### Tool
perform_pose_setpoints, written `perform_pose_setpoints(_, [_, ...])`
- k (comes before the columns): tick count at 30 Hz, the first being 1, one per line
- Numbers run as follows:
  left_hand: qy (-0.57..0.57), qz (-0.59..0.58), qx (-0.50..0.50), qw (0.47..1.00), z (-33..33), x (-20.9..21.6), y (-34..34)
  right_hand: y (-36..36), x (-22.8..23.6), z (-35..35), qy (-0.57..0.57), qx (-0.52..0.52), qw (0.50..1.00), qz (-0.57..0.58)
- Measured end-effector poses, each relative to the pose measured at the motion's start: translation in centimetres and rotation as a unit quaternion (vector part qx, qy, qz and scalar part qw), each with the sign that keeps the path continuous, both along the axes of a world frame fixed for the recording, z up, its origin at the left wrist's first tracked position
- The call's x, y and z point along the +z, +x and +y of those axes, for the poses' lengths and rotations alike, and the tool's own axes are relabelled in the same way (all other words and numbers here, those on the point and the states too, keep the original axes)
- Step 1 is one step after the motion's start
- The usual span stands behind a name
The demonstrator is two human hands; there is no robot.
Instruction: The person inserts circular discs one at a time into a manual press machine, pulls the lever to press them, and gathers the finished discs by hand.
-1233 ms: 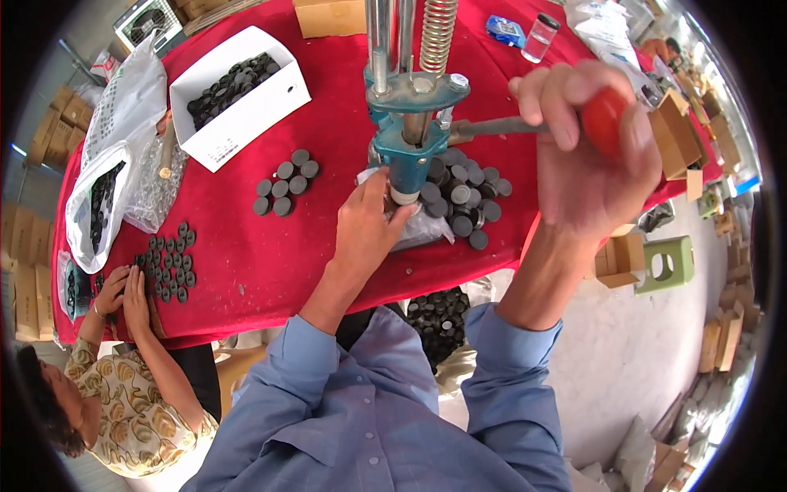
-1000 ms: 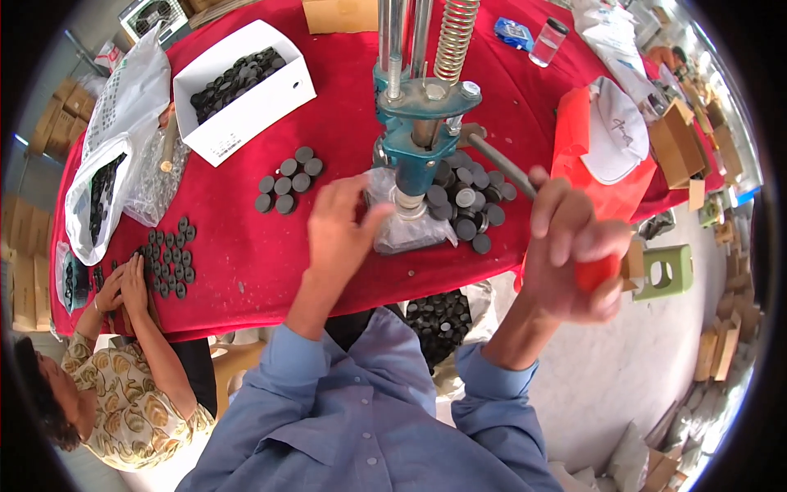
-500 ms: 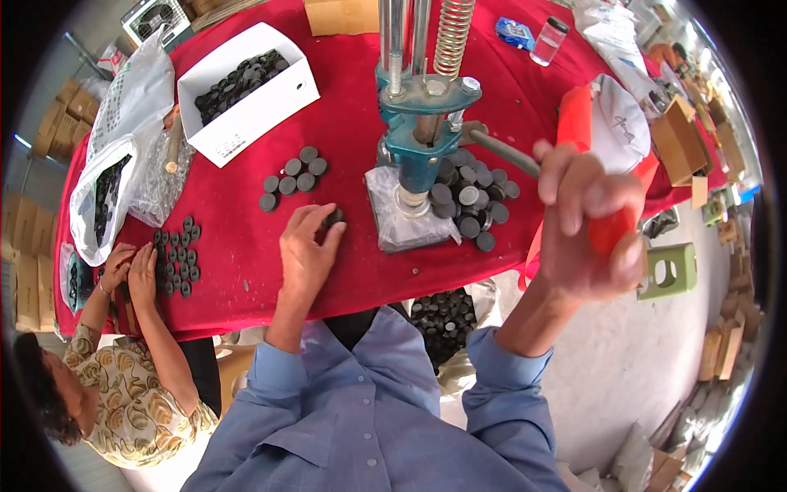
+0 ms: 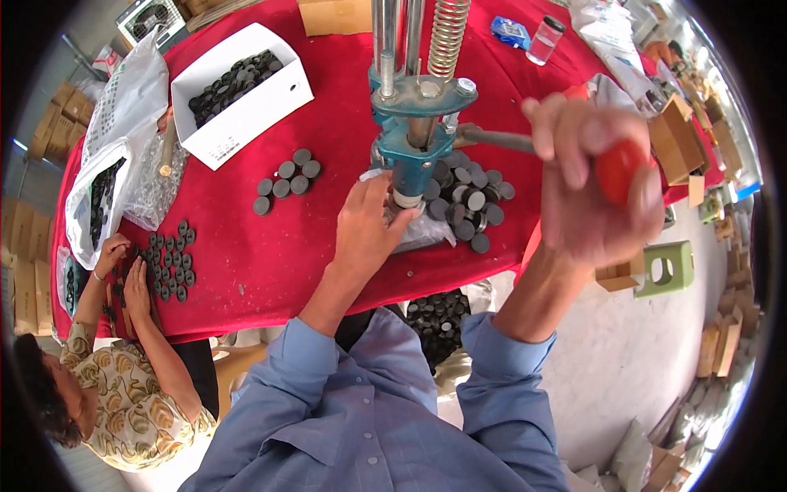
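While the right hand (image 4: 594,193) is wrapped tight around the red grip (image 4: 616,168) of the press lever (image 4: 492,139), the left hand (image 4: 366,227) reaches in under the ram of the teal hand press (image 4: 414,135), its fingers curled with the tips pinched at the small piece beneath the ram, though what they pinch is too small to make out. The press stands near the middle of the red table (image 4: 328,131), close to its near edge, so little cloth is left between the left wrist and the drop. Right of the press lies a heap of dark round discs (image 4: 469,201), touching its base; to its left a smaller cluster of discs (image 4: 287,179) sits apart with bare red cloth around it. Farther left and back stands a white box (image 4: 246,94) filled with discs, and clear plastic bags (image 4: 123,139) crowd the left edge. At the near left corner another person's hands (image 4: 123,266) sort discs laid in rows (image 4: 168,262). A small glass jar (image 4: 545,39) stands at the far right.
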State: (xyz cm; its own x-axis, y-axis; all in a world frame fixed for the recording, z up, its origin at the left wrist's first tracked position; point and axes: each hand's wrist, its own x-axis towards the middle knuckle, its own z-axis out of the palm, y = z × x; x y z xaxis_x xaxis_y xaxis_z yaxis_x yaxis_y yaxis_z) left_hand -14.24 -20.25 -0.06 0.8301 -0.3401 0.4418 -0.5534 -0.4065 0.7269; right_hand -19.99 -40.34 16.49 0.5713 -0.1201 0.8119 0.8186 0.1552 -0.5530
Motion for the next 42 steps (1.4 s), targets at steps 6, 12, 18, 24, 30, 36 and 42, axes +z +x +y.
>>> perform_pose_setpoints(6, [0.075, -0.208, 0.152, 0.963, 8.8, 0.2, 3.4, -5.1, -7.6, 1.4, 0.003, -0.037, 0.998, -0.048])
perform_pose_setpoints(12, [0.198, -0.122, 0.254, 0.939, 15.7, -3.6, 4.8, -5.2, -8.4, 1.3, 0.007, -0.042, 0.997, -0.060])
perform_pose_setpoints(18, [0.061, -0.040, 0.159, 0.985, 13.2, -2.8, 2.3, -3.7, -4.3, 0.3, -0.031, -0.006, 0.999, -0.042])
perform_pose_setpoints(24, [-0.012, -0.061, 0.004, 0.998, 3.8, -0.7, -0.2, 1.8, 1.8, -0.2, -0.021, -0.021, 1.000, -0.009])
perform_pose_setpoints(30, [0.038, -0.065, -0.012, 0.997, 0.4, 0.1, 0.0, 3.2, 2.4, -0.7, -0.041, 0.052, 0.998, 0.002])
perform_pose_setpoints(36, [0.015, -0.070, 0.003, 0.997, -0.2, -0.6, 0.4, -0.8, -1.3, 0.1, -0.028, -0.001, 0.999, -0.038])
perform_pose_setpoints(42, [0.069, -0.154, 0.107, 0.980, 5.5, -0.4, 3.0, -6.0, -8.9, 1.7, 0.018, -0.041, 0.999, -0.021])
